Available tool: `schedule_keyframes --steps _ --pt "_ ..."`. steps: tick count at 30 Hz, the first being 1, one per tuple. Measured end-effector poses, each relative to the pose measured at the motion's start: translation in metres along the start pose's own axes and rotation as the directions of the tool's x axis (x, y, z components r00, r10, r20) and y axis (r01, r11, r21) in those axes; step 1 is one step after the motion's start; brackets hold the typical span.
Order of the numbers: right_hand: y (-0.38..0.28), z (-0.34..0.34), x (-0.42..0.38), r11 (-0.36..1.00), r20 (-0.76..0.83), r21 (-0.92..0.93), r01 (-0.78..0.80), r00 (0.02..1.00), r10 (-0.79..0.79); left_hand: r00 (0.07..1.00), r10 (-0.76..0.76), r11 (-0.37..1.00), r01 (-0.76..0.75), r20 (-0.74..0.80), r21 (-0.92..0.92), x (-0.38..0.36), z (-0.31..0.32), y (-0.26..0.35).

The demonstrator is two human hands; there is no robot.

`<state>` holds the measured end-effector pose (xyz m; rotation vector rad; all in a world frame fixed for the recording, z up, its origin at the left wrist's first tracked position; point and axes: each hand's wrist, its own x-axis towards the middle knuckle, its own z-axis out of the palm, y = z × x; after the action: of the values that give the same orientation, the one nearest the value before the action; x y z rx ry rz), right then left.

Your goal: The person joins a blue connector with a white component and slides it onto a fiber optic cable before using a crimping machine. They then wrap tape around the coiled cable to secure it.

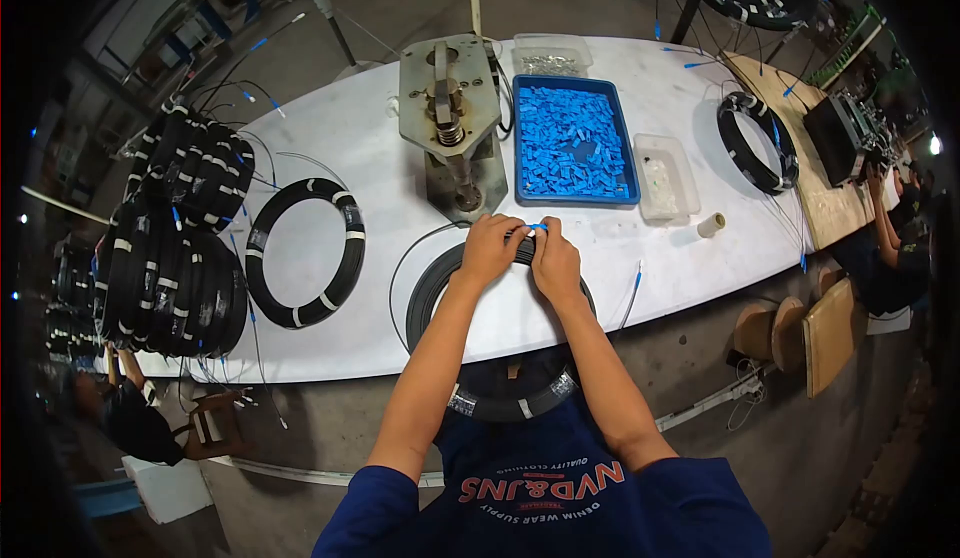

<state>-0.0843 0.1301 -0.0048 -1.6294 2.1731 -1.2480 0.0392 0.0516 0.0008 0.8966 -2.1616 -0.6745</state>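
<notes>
Close together at the table's near side, my left hand [490, 249] and my right hand [556, 264] pinch a small blue connector [538, 226] between their fingertips. A white bit shows beside it, partly hidden by the fingers. Beneath my hands lies a coil of black cable [424, 293], its lower part hanging over the table edge against my shirt. One loose cable strand curves out to the left of the coil. Another cable end with a blue and white connector [638, 278] rests to the right of my right hand.
A metal press [447, 108] stands ahead, beside a blue tray [577, 200] of small blue parts. Clear plastic boxes [668, 213] and a small roll [711, 225] lie nearby. Cable coils [262, 288] are stacked leftward; another coil [735, 148] lies right. Other people work at both sides.
</notes>
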Motion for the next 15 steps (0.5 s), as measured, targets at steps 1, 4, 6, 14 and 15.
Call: schedule_keyframes --steps 1,4,6,14,15 --pt "0.001 -0.001 -0.001 1.000 0.006 -0.004 0.006 1.000 -0.006 0.998 -0.036 0.999 0.036 0.050 0.005 -0.001 -0.001 0.003" --pt "0.001 -0.005 0.000 0.998 0.034 0.060 0.005 0.999 -0.007 1.000 -0.005 1.000 0.005 -0.002 -0.002 -0.003 0.000 0.007" --pt "0.003 -0.010 0.000 0.993 0.065 0.109 -0.048 0.997 0.041 0.998 0.044 0.999 -0.044 -0.037 0.006 0.000 0.007 0.008" --pt "0.028 -0.049 -0.010 0.953 -0.018 0.226 -0.204 0.977 0.213 0.997 0.028 0.998 -0.025 0.068 -0.055 0.018 0.047 0.045" --pt "0.033 -0.055 -0.011 0.941 -0.021 0.224 -0.255 0.964 0.266 0.996 0.035 0.998 -0.030 0.079 -0.061 0.022 0.054 0.051"
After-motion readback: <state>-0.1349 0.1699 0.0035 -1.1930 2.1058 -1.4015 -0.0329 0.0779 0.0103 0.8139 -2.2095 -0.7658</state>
